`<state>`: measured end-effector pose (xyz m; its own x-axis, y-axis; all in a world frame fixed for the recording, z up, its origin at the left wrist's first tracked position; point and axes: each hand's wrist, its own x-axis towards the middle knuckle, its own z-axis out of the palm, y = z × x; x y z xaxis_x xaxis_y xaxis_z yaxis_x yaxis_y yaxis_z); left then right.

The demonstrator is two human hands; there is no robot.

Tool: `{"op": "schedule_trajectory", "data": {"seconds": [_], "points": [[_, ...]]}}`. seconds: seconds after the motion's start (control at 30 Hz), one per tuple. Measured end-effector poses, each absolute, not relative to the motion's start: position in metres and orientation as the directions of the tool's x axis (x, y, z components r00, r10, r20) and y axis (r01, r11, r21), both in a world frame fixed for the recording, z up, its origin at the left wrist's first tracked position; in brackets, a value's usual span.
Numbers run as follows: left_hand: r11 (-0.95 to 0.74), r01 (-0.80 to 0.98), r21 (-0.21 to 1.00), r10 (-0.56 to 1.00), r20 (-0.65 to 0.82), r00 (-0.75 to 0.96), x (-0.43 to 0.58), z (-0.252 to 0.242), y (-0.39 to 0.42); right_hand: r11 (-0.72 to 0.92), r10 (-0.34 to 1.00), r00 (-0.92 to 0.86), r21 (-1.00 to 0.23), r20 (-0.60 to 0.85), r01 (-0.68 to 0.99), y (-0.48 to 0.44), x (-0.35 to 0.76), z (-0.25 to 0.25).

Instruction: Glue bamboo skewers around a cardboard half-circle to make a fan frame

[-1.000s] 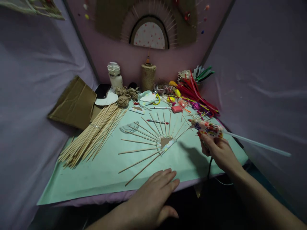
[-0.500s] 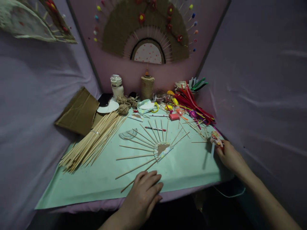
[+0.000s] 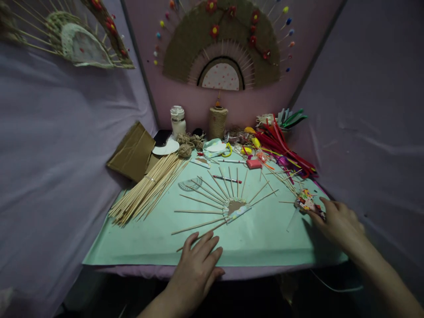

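A half-made fan of thin wooden skewers (image 3: 228,204) spreads out from a small cardboard half-disc on the pale green sheet (image 3: 139,247). My left hand (image 3: 197,265) lies flat with fingers spread at the sheet's front edge, its fingertips on the tip of the lowest skewer. My right hand (image 3: 338,221) rests at the right edge, fingers curled around the patterned glue gun (image 3: 308,203), which lies low on the sheet with its clear glue stick pointing toward me.
A thick bundle of loose skewers (image 3: 149,190) lies at left beside folded cardboard (image 3: 132,152). Twine balls, a twine spool (image 3: 217,123), a jar (image 3: 178,119), a red pen (image 3: 227,179) and red pipe cleaners (image 3: 285,148) crowd the back. Finished fans hang on the walls.
My right hand has lowered the glue gun from above the fan down to the sheet's right edge. My left hand stayed at the front edge, and the view tilted up and shifted.
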<state>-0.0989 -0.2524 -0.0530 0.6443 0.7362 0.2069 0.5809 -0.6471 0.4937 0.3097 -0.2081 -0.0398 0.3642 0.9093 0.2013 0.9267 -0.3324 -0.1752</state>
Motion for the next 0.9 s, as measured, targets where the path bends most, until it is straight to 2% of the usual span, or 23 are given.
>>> {"op": "schedule_trajectory", "data": {"seconds": [0.1,0.2,0.27,0.4,0.47,0.53,0.63,0.7,0.73,0.8,0.9], "points": [[-0.635,0.635,0.441,0.758,0.195,0.623,-0.102,-0.053,-0.256,-0.265,0.925,0.300,-0.170,0.235,0.949,-0.207,0.284,-0.030],[-0.624,0.659,0.420,0.773,0.209,0.598,-0.106,-0.054,-0.262,0.002,0.945,0.109,-0.336,0.309,0.942,-0.205,0.251,-0.024],[-0.626,0.666,0.405,0.775,0.228,0.590,-0.110,-0.054,-0.265,0.082,0.954,0.067,-0.464,0.294,0.882,-0.206,0.229,-0.021],[-0.591,0.685,0.427,0.807,0.312,0.502,-0.124,-0.046,-0.256,0.018,0.986,0.105,-0.712,0.129,0.702,-0.207,0.201,-0.014],[-0.521,0.695,0.495,0.852,0.347,0.392,-0.133,-0.036,-0.242,-0.018,0.989,0.125,-0.774,0.078,0.633,-0.203,0.195,-0.013],[-0.424,0.666,0.614,0.903,0.342,0.259,-0.141,-0.023,-0.227,-0.027,0.988,0.136,-0.797,0.070,0.604,-0.194,0.192,-0.010],[-0.224,0.474,0.852,0.974,0.178,0.140,-0.139,-0.005,-0.220,0.014,0.991,0.094,-0.788,0.091,0.616,-0.174,0.186,0.000],[-0.006,0.260,0.966,0.983,-0.042,0.180,-0.129,0.001,-0.230,0.056,0.989,0.066,-0.739,0.134,0.671,-0.160,0.182,0.009],[0.116,0.131,0.985,0.958,-0.145,0.245,-0.123,0.002,-0.238,0.069,0.985,0.063,-0.707,0.159,0.704,-0.155,0.180,0.013],[0.384,-0.135,0.913,0.860,-0.300,0.413,-0.109,-0.001,-0.254,0.065,0.980,0.077,-0.653,0.186,0.755,-0.148,0.178,0.018],[0.676,-0.423,0.604,0.726,-0.444,0.525,-0.096,-0.013,-0.268,-0.005,0.987,0.117,-0.699,0.112,0.715,-0.152,0.177,0.012]]}}
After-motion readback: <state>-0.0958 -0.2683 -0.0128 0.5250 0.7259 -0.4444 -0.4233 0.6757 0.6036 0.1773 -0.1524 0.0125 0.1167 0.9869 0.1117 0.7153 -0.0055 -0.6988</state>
